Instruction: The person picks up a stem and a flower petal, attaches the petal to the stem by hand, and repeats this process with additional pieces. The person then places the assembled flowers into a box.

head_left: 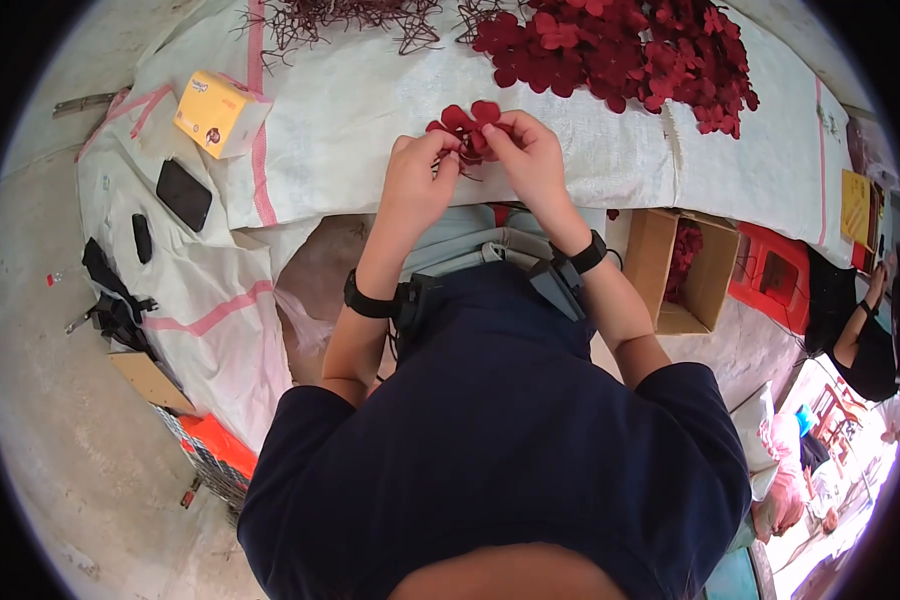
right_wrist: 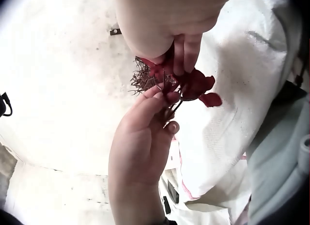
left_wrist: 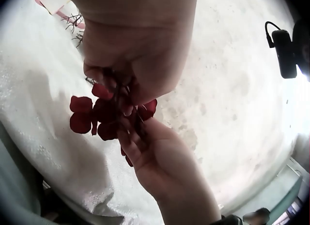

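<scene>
Our left hand point(head_left: 420, 185) pinched thin dark stems point(right_wrist: 178, 108) between thumb and fingers, just under the red flower point(head_left: 457, 119). Our right hand point(head_left: 533, 168) met it from the right, its thumb and fingertips pinching the petals near the middle of the flower; exactly which petal layer they gripped we cannot tell, since the fingers overlapped there. The two hands nearly touched, and the flower sat between them, raised in front of us over the near part of the desk point(head_left: 350, 150), with several rounded petals spreading out past our fingers.

A white woven sheet point(head_left: 610, 160) with pink stripes covered the desk. At the far right of it lay a broad heap of dark red petals point(head_left: 660, 60), and at the far side, left of that heap, a tangle of bare, wiry stems point(head_left: 340, 15). To the left stood a yellow and white packet point(head_left: 213, 114), with a black phone point(head_left: 184, 195) lying nearer to us and a smaller black object point(head_left: 142, 238) beside it. Near us on the right, below the desk's edge, an open cardboard box point(head_left: 708, 275) held more red petals point(head_left: 684, 255), next to a red plastic stool point(head_left: 773, 276).
</scene>
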Demonstrator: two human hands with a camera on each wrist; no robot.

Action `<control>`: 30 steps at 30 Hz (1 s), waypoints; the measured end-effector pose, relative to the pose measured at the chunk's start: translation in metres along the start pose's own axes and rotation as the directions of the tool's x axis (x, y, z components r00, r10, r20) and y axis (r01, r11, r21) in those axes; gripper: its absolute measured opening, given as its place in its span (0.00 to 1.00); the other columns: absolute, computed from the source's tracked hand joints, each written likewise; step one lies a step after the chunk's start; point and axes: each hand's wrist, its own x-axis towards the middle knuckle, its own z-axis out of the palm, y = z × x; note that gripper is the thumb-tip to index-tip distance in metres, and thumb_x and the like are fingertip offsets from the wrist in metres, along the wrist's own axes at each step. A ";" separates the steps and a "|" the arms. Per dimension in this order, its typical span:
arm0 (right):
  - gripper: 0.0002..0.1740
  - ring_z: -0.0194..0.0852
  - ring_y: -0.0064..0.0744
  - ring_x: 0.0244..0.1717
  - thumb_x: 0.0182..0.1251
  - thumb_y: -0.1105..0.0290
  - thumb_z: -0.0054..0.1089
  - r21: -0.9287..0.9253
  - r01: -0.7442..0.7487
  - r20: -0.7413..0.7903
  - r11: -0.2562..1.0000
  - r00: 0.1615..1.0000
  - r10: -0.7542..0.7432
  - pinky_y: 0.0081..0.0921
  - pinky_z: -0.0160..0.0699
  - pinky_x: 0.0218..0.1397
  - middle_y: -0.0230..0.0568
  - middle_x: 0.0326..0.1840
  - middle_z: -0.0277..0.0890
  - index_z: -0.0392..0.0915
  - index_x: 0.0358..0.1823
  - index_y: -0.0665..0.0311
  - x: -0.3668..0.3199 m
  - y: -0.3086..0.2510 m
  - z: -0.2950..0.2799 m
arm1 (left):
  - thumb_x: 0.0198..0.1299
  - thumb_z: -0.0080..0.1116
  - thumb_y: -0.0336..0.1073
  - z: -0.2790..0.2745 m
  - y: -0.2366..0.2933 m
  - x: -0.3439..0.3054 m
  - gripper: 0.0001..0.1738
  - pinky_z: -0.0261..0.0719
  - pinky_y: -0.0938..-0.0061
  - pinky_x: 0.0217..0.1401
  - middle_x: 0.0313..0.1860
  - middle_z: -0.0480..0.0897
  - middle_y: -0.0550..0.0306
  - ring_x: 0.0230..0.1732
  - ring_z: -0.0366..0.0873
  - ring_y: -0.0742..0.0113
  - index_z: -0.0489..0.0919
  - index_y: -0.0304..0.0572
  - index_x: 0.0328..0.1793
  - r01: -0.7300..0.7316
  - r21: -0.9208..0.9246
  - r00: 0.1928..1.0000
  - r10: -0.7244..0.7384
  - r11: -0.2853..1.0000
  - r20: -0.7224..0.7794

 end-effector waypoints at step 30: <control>0.04 0.70 0.19 0.30 0.60 0.75 0.46 0.101 -0.020 0.114 0.995 0.993 0.008 0.18 0.75 0.34 0.35 0.30 0.71 0.66 0.32 0.69 -0.008 -0.017 0.015 | 0.51 0.47 0.26 0.009 0.012 -0.003 0.02 0.65 0.84 0.20 0.17 0.74 0.60 0.18 0.68 0.81 0.70 0.34 0.28 0.184 -0.538 0.952 -0.285 0.823 -0.111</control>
